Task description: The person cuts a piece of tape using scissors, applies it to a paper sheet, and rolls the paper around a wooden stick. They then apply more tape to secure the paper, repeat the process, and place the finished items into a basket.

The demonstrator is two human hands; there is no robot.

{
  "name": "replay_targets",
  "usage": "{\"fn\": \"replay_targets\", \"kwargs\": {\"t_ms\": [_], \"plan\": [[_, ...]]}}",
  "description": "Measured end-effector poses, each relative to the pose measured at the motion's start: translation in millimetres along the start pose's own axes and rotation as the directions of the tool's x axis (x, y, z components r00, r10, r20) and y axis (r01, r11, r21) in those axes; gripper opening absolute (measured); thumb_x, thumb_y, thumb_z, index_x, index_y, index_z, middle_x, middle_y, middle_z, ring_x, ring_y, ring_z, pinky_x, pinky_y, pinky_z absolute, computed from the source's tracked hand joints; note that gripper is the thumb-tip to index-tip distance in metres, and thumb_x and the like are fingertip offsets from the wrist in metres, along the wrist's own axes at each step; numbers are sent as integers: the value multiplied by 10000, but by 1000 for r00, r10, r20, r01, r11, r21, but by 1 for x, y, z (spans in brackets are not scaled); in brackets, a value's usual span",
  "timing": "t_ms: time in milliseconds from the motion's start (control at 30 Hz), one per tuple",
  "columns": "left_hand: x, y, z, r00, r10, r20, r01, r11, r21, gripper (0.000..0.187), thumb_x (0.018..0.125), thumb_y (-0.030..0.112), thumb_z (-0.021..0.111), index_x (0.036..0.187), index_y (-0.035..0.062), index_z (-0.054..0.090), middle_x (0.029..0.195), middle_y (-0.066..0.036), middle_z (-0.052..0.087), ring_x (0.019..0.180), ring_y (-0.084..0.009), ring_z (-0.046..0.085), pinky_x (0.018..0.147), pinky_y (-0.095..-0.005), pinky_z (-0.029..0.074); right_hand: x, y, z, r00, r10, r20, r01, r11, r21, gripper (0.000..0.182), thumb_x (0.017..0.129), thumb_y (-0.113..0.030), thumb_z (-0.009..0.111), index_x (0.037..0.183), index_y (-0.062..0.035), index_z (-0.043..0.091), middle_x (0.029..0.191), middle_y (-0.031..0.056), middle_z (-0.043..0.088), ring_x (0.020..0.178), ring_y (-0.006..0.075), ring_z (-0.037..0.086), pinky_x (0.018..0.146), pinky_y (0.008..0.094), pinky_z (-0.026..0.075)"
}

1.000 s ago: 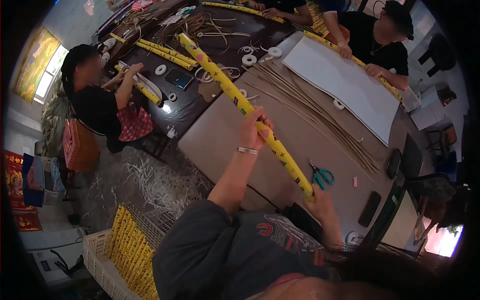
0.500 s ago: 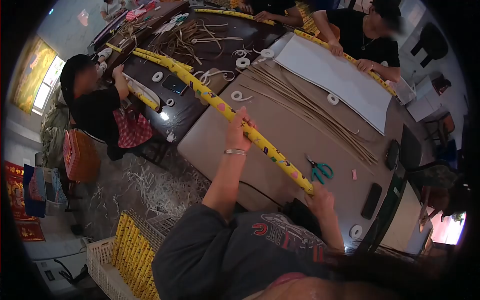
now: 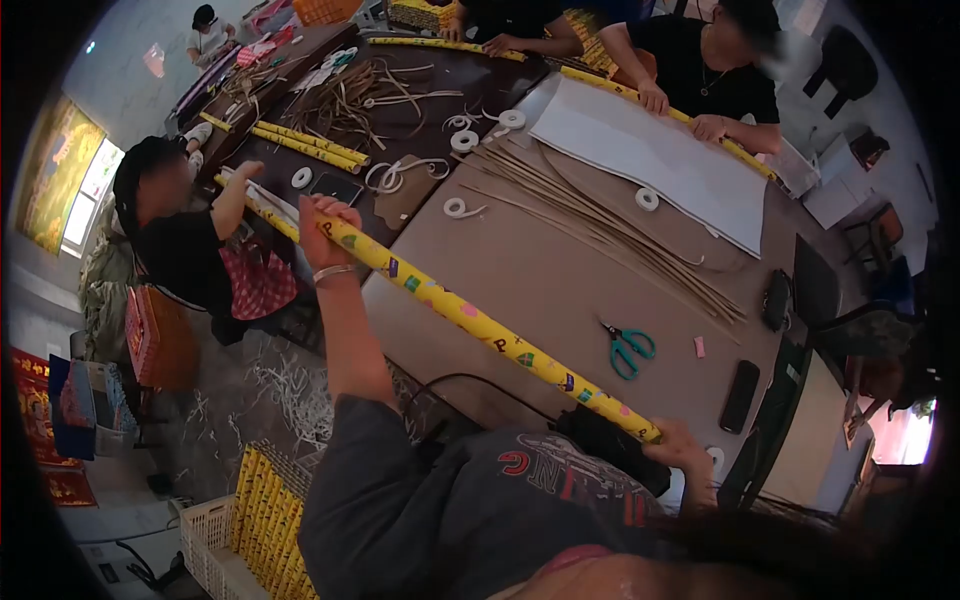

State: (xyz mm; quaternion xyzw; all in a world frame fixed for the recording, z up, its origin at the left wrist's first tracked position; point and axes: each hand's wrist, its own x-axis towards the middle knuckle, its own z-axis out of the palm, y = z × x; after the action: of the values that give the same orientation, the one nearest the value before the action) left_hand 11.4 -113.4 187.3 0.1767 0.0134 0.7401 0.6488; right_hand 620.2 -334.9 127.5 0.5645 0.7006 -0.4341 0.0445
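grip: l. hand (image 3: 328,225), w/ a thin pale metal bracelet (image 3: 333,271) on the wrist, clamped round the upper end of a long yellow patterned tube (image 3: 468,310). r. hand (image 3: 683,447) closed on the lower end; fingertips partly hidden, so exact finger placement n/v.

change: l. hand has moved from abt. mid-tube to nr. the upper end; r. hand stays at the lower end. meaning, as judged: tube is now held nr. both ends, w/ the middle exposed & less prone to tip.

tube position: slanted across the near side of a brown flat-topped table (image 3: 560,330). contact w/ tabletop: can't tell.

beyond tube, on tabletop: metal scissors w/ teal handles (image 3: 614,334), small pink piece (image 3: 700,347), black oblong object (image 3: 740,396), bundle of long thin tan strips (image 3: 640,255), white tape roll (image 3: 639,203) beside a large white sheet (image 3: 650,150).

farther out: co-worker in black, upper r. (image 3: 748,100), has both hands on another yellow tube (image 3: 740,155). second co-worker in black, far l. (image 3: 180,235), seated.

floor side, lower l.: cream plastic crate (image 3: 205,550) w/ stacked yellow tubes (image 3: 265,520), approx. parallel.
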Motion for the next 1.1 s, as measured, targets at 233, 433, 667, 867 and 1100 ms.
{"fn": "replay_targets", "kwargs": {"t_ms": [233,433,667,867,1100], "plan": [[1,3,35,982,169,-81,-164,985,58,475,878,405,697,1135,25,575,1008,-46,672,791,-167,649,759,-366,531,-3,-27,0,923,-26,-383,-30,990,-138,404,697,-311,760,985,-75,602,901,193,661,867,388,644,746,470,515],[-1,-23,7,998,54,-24,-53,998,18,413,894,421,679,1105,86,562,920,-23,632,771,-167,641,730,-353,550,12,-41,6,935,-60,-348,-17,977,-213,376,713,-328,756,958,-88,601,870,183,666,835,371,657,714,468,525],[-29,-147,59,910,108,-400,4,963,268,300,925,427,635,930,147,527,772,45,537,644,-107,556,615,-308,509,40,-72,-6,888,-108,-447,7,975,-221,363,740,-339,738,946,-83,584,780,172,659,754,369,658,682,457,529],[-80,-254,73,859,4,-511,165,945,284,289,913,377,669,896,137,509,753,18,527,651,-160,563,656,-335,511,73,-114,-14,763,-223,-607,109,970,-219,312,756,-299,728,875,-64,560,745,169,648,716,389,645,631,477,517],[-100,-269,70,884,-155,-441,307,904,298,321,889,374,703,821,131,505,737,0,538,653,-175,572,662,-384,506,76,-125,-12,766,-220,-603,120,972,-202,315,751,-293,740,870,-69,553,745,154,640,701,362,644,619,446,514]]}}
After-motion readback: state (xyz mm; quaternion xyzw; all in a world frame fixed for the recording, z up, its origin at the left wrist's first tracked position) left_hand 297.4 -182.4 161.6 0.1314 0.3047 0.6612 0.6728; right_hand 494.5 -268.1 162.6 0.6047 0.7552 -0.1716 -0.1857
